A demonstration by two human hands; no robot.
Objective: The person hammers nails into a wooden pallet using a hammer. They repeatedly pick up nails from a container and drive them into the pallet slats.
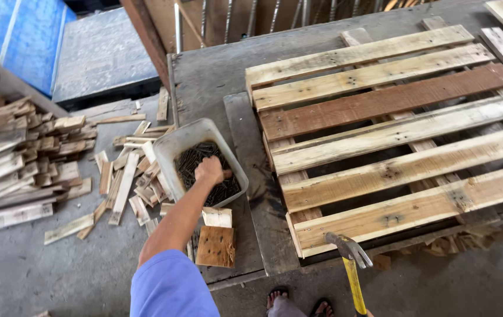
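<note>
My left hand (pixel 209 170) reaches down into a grey plastic tub (pixel 172 144) full of dark nails (pixel 190 161), its fingers curled closed among them. The tub stands at the left edge of a dark workbench (pixel 216 70). A claw hammer (pixel 351 252) with a yellow handle points up from the bottom edge of the view. Only a sliver of my right hand (pixel 368 314) shows there, gripping the handle's end. The hammer head hovers by the near corner of a wooden pallet (pixel 380 105) lying flat on the bench.
Short wood offcuts (pixel 125 182) litter the concrete floor left of the bench, beside a stack of longer slats (pixel 5 170). Two small wood blocks (pixel 216 246) lie below the tub. My sandalled feet (pixel 298 302) stand at the bench's front. A blue panel (pixel 22 35) leans at the far left.
</note>
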